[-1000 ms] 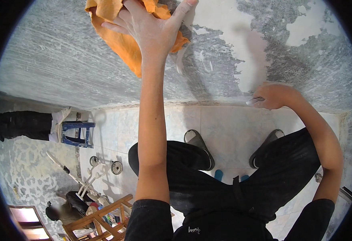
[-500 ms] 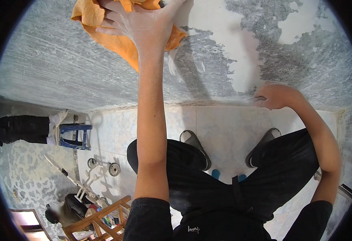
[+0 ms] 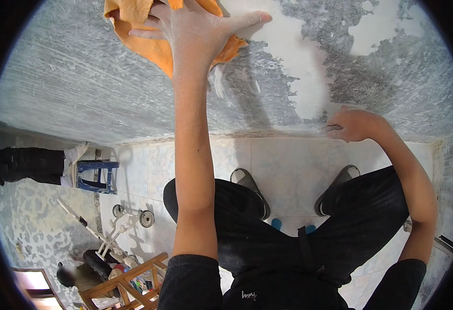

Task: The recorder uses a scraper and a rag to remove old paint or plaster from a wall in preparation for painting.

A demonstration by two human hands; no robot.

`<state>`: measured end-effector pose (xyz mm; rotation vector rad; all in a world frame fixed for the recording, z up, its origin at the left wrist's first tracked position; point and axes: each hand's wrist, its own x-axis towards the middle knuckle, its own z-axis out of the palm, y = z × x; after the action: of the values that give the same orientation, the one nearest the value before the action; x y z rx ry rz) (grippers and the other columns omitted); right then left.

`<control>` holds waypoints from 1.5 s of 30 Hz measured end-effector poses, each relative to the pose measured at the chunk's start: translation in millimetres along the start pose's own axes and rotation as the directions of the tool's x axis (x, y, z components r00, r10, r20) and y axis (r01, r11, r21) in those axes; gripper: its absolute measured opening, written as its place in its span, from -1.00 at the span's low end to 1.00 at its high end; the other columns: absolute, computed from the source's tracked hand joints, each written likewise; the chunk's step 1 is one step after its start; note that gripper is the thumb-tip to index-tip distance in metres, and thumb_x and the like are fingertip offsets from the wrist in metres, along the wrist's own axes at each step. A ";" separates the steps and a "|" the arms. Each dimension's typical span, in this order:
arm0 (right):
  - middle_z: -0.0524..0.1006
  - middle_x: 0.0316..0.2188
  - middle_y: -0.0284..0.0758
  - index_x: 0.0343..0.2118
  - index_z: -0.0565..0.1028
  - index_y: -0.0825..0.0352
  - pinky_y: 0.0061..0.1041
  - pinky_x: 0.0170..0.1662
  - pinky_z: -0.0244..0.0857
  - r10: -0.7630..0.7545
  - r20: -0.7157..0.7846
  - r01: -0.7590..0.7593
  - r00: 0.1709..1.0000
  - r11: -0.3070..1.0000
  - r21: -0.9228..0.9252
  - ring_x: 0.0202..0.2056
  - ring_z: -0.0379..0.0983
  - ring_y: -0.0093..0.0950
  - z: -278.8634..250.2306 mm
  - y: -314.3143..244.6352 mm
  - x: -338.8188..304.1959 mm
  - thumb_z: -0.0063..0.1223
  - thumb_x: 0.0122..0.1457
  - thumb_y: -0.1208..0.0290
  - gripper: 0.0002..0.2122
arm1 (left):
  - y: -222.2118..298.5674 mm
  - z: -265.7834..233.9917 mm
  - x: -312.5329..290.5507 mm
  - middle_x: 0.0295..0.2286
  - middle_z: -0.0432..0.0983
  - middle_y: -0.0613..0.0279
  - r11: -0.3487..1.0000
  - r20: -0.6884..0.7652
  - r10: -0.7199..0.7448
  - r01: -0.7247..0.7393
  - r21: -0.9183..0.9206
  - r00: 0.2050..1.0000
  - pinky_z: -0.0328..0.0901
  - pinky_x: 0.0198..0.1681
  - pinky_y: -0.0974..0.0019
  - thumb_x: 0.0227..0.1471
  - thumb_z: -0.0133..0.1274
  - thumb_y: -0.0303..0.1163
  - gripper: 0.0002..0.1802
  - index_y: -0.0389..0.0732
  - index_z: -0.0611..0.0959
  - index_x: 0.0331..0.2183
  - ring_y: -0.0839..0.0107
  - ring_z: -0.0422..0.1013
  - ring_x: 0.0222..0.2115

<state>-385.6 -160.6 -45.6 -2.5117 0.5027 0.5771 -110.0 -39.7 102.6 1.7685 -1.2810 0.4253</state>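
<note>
My left hand (image 3: 193,33), dusted with white powder, presses an orange cloth (image 3: 146,51) against the grey, patchy wall (image 3: 82,88). The thumb stretches out to the right over a white patch, and folds of cloth cover some of the fingers, whose tips are partly hidden. My right hand (image 3: 353,125) is low by the foot of the wall on the right, its fingers bent inward. A dark grey spot shows between those fingers; whether it is a thing or a shadow, I cannot make out.
Pale floor tiles (image 3: 283,160) meet the wall below my hands. At left, a person stands on a blue stool (image 3: 97,175). Nearer are a white wheeled frame (image 3: 107,240), a wooden ladder-like frame (image 3: 120,281) and another person (image 3: 84,274) beside it.
My left hand and the cloth have shifted slightly down and to the right, and the thumb now points right, farther from the fingers. My right hand stays in place.
</note>
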 end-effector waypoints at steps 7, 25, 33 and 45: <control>0.59 -0.12 -0.11 -0.03 0.58 0.34 -0.17 0.08 0.31 -0.026 0.009 0.027 1.000 0.996 -0.082 0.00 0.44 -0.13 3.1 5.3 5.8 0.08 0.26 0.09 -0.59 | -9.1 -3.9 1.3 -0.26 0.49 -0.09 0.980 0.114 0.082 -0.101 0.172 0.990 0.33 -0.06 0.04 -0.46 0.54 0.24 0.11 -0.47 0.48 -0.11 0.01 0.42 -0.15; 0.60 -0.53 -0.17 -0.40 0.58 0.35 -0.17 -0.15 0.39 -0.058 0.155 0.075 0.986 0.992 -0.106 -0.36 0.56 -0.19 29.8 -15.9 36.9 -0.02 0.32 -0.03 -0.54 | 1.0 144.9 -97.1 -0.04 0.52 0.25 0.743 0.193 0.665 -0.666 -0.072 0.721 -0.12 0.30 -0.44 0.16 0.06 0.09 -0.54 -0.04 0.74 -0.14 -0.08 0.06 0.25; 0.57 -0.59 -0.18 -0.43 0.57 0.37 -0.16 -0.25 0.38 -0.047 0.178 0.040 0.983 0.998 0.043 -0.48 0.56 -0.23 31.7 -10.2 30.4 -0.06 0.33 -0.12 -0.46 | 1.8 51.3 -15.1 -0.28 0.61 0.06 0.709 0.083 0.535 -0.500 0.498 0.841 -0.34 0.36 -0.45 0.20 -0.04 0.05 -0.52 -0.16 0.72 -0.21 -0.07 0.34 0.07; 0.59 -0.45 -0.19 -0.37 0.59 0.31 -0.14 -0.03 0.31 -0.047 0.054 0.047 0.997 0.999 -0.010 -0.12 0.45 -0.12 27.8 12.0 16.2 0.02 0.31 0.02 -0.61 | -61.7 17.0 16.5 0.04 0.44 -0.28 0.932 -0.323 0.176 -0.051 0.360 0.930 -0.41 0.36 -0.40 0.30 -0.22 0.09 -0.35 -0.31 0.65 -0.09 -0.23 0.09 0.22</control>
<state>-385.6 -158.8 -79.9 -2.5041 0.4206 0.6294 -52.1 -58.4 76.8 1.7983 -1.1012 1.0419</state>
